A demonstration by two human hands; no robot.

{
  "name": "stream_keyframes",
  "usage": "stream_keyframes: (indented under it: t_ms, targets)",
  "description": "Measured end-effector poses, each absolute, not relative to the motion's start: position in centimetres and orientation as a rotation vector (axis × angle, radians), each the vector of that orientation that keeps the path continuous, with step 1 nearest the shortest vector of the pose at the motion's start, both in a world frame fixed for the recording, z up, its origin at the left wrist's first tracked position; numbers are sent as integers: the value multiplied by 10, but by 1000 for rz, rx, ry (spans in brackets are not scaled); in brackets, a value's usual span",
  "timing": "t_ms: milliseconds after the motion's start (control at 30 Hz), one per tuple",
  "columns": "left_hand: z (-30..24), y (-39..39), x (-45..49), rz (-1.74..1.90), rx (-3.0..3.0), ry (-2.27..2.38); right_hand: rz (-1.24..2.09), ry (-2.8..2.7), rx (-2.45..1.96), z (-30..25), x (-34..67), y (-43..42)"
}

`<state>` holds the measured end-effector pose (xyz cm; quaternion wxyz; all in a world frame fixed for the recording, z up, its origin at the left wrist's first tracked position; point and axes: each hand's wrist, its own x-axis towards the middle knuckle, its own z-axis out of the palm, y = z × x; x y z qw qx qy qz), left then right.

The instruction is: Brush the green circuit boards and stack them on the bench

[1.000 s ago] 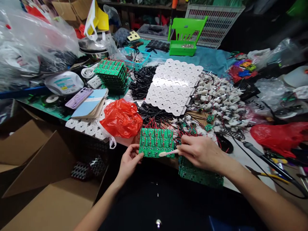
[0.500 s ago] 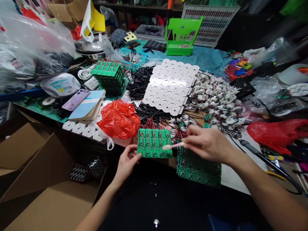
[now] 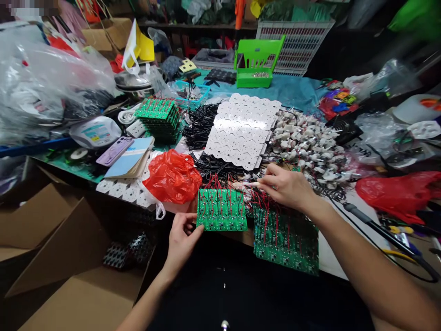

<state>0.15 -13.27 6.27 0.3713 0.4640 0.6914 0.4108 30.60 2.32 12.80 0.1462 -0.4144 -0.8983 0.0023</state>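
My left hand point(image 3: 182, 239) pinches the lower left edge of a green circuit board point(image 3: 222, 211), with thumb and fingers closed on it. Red and black wires run across this board and stick out past its far edge. In the closed fingers of my right hand point(image 3: 284, 186) is a slim pale-pink brush point(image 3: 246, 184) that looks like a toothbrush. Its head points left, over the wires beyond the board's far edge. More green circuit boards point(image 3: 285, 243) with red wires lie below my right hand, at the table's front edge.
A red plastic bag point(image 3: 172, 177) lies left of the held board. Behind are white perforated panels point(image 3: 244, 131), black cables and a heap of white parts point(image 3: 306, 142). Stacked green boards point(image 3: 158, 117) stand at the left. A soldering iron point(image 3: 361, 214) lies right; an open carton point(image 3: 86, 294) is lower left.
My right hand has moved the brush from the board's lower right part up to beyond its far edge. My left hand keeps its hold on the board. The view has shifted slightly.
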Motion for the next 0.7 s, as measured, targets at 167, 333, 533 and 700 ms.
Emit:
stream_keyframes:
  t_ms: [167, 333, 533, 700]
  targets:
    - [90, -128, 12, 1052, 928, 1494, 102, -2286, -1160, 133, 311, 10]
    - [123, -87, -15, 1055, 648, 1280, 280, -2110, -1075, 151, 321, 1]
    - [182, 45, -111, 1545, 764, 1333, 360, -2110, -1009, 165, 311, -2]
    - [199, 167, -182, 1750, 818, 1502, 402, -2231, -958, 151, 284, -3]
